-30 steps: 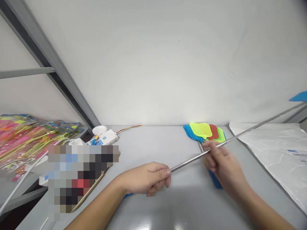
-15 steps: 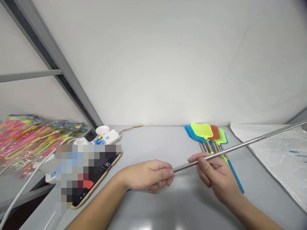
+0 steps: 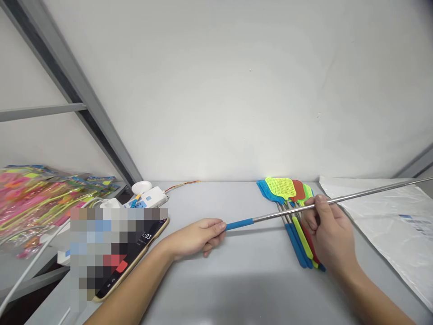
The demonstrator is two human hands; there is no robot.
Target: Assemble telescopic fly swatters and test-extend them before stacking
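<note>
A long telescopic fly swatter point(image 3: 280, 214) slants across the view, with a blue grip point(image 3: 241, 224) and a drawn-out metal rod. Its far end runs past the right edge, so the head is out of sight. My left hand point(image 3: 199, 237) is closed on the end of the blue grip. Farther along, my right hand point(image 3: 333, 230) pinches the metal rod between thumb and fingers. Behind and below the rod, several short fly swatters point(image 3: 281, 187) lie in a pile with yellow, blue, red and green heads; my right hand covers part of their handles.
A phone point(image 3: 142, 248), partly pixelated, lies at the left beside a white power strip point(image 3: 152, 197) with cables. Bagged colourful goods point(image 3: 43, 194) fill the far left. A white plastic bag point(image 3: 382, 212) covers the table's right side, and a white wall point(image 3: 237, 113) rises behind.
My right hand has moved right and up along the rod. The blue grip now shows between my hands, with my left hand at its end. The view has shifted slightly.
</note>
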